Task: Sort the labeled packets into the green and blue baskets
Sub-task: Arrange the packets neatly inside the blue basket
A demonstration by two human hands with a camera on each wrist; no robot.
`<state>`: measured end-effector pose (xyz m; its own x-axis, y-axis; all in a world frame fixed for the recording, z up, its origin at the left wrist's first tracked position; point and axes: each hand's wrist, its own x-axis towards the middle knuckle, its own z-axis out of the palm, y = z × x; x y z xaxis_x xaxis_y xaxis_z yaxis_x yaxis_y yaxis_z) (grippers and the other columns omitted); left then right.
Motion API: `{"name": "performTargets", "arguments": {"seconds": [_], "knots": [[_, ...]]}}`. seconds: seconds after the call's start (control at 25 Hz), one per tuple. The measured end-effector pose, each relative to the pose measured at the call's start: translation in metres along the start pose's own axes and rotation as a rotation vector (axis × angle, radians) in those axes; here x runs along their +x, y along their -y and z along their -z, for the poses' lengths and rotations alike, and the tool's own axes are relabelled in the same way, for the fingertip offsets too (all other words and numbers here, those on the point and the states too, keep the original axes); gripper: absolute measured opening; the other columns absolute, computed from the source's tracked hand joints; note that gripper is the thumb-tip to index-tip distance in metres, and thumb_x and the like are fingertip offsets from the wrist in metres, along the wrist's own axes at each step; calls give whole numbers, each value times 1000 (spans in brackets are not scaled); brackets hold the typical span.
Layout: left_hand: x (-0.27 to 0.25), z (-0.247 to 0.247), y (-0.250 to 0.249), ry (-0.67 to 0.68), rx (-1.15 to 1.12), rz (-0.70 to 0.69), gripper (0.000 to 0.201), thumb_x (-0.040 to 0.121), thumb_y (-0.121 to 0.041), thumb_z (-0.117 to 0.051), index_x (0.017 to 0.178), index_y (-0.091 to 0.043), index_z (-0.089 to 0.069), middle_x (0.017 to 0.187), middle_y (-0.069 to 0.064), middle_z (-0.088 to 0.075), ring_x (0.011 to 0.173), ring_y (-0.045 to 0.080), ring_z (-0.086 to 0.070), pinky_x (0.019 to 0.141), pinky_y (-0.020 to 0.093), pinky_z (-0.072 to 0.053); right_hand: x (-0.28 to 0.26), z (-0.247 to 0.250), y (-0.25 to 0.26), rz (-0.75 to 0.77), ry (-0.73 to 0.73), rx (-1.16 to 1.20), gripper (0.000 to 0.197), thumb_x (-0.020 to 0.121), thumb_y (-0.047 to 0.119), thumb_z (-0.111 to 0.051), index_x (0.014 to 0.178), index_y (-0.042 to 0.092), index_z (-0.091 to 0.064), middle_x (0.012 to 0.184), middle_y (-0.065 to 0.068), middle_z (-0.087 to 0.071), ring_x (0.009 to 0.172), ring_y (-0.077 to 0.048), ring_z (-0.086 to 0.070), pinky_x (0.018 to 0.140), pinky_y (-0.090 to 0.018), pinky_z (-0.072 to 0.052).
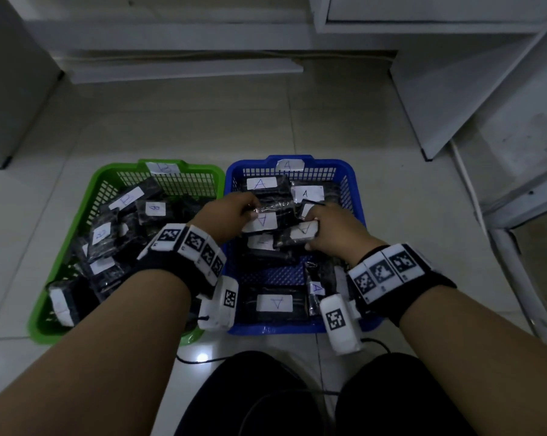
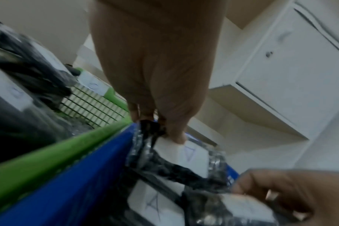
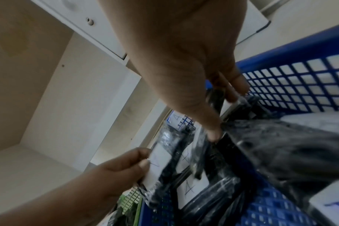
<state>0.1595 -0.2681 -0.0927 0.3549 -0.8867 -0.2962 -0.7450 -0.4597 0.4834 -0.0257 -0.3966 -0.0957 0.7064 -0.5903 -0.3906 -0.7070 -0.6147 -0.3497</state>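
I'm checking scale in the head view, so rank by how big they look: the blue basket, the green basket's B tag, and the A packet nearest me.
1. Blue basket, clearly largest.
2. Nearest A packet.
3. Green basket's B tag, smallest, though it lies farther away.

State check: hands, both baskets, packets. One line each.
Left hand: pinching an A packet over the blue basket.
Right hand: gripping another A packet, also in the blue basket.
Blue basket: on floor, tagged A, holds A packets.
Green basket: on floor, tagged B, holds B packets.
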Motion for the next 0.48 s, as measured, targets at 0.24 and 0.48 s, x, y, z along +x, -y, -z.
{"name": "performTargets", "arguments": {"seconds": [0.24, 0.48], "knots": [[7, -34, -10, -152, 420, 68, 32, 95, -37, -44, 127, -33, -48, 132, 0, -48, 123, 26, -40, 103, 49, -27, -15, 5, -34, -15, -170, -238, 43, 78, 14, -66, 118, 19, -51, 120, -5, -52, 113, -30, -36, 77, -33, -34], [7, -50, -19, -6, 487, -98, 62, 77, -47, -67, 132, -37, -39, 138, -3, -39, 131, 23, -33, 109, 48, -25, -23, -15, -37, 101, -162, -383, 48, 73, 6, -67, 120, 11, -54, 128, -14, -44, 116, -33, -38, 75, -31, -32]]}}
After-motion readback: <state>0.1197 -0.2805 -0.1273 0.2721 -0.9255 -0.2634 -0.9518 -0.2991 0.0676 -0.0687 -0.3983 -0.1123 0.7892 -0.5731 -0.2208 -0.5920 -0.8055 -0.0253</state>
